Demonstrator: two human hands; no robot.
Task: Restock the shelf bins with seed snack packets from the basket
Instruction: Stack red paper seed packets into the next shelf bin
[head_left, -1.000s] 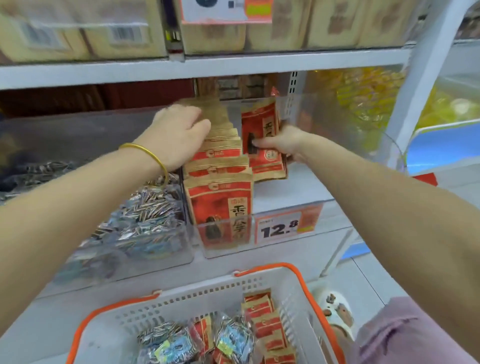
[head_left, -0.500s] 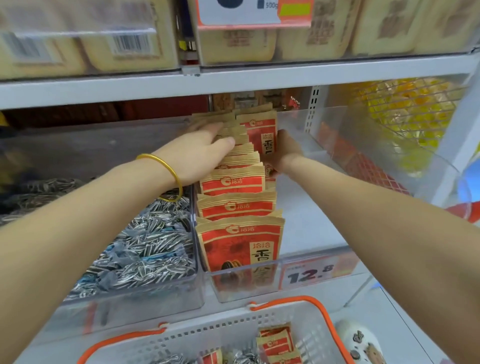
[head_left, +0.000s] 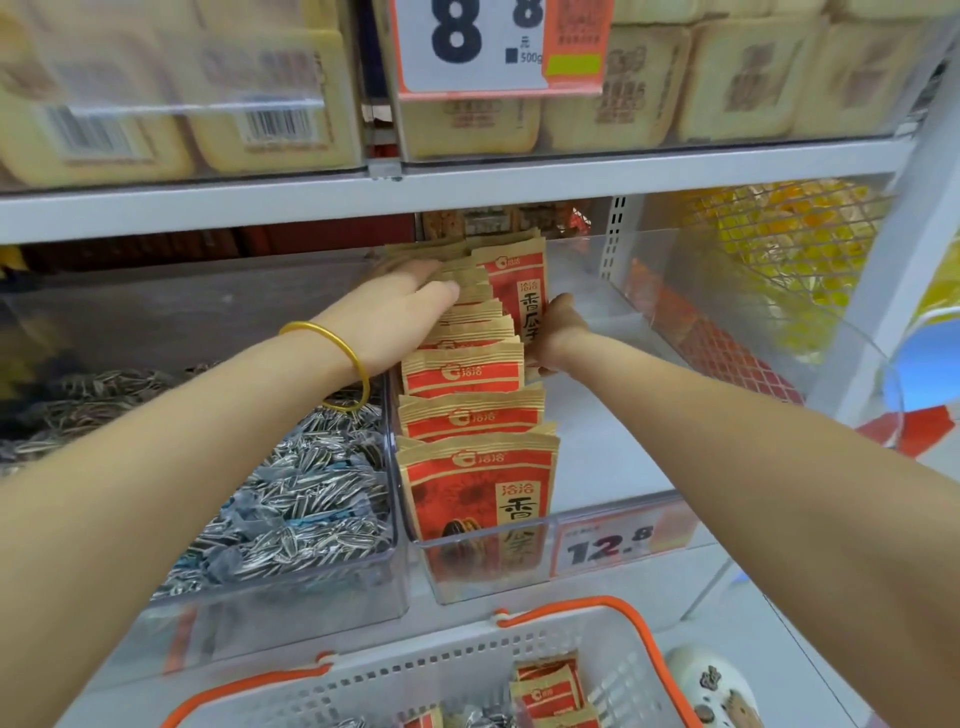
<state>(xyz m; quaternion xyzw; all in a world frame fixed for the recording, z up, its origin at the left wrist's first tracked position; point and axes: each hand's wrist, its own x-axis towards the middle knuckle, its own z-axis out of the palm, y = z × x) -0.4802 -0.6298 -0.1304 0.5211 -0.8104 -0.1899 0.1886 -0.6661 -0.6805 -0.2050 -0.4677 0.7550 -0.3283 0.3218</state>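
Seed packet (head_left: 521, 291) now upright against row (head_left: 464, 370), in right hand's (head_left: 558, 332) grip; left hand (head_left: 395, 307) flat atop row.

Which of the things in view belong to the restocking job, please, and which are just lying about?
Job: red packets in clear bin, basket, left hand pressing the row, right hand gripping rear packet.
Lying about: upper-shelf cakes, price tags, yellow snacks.
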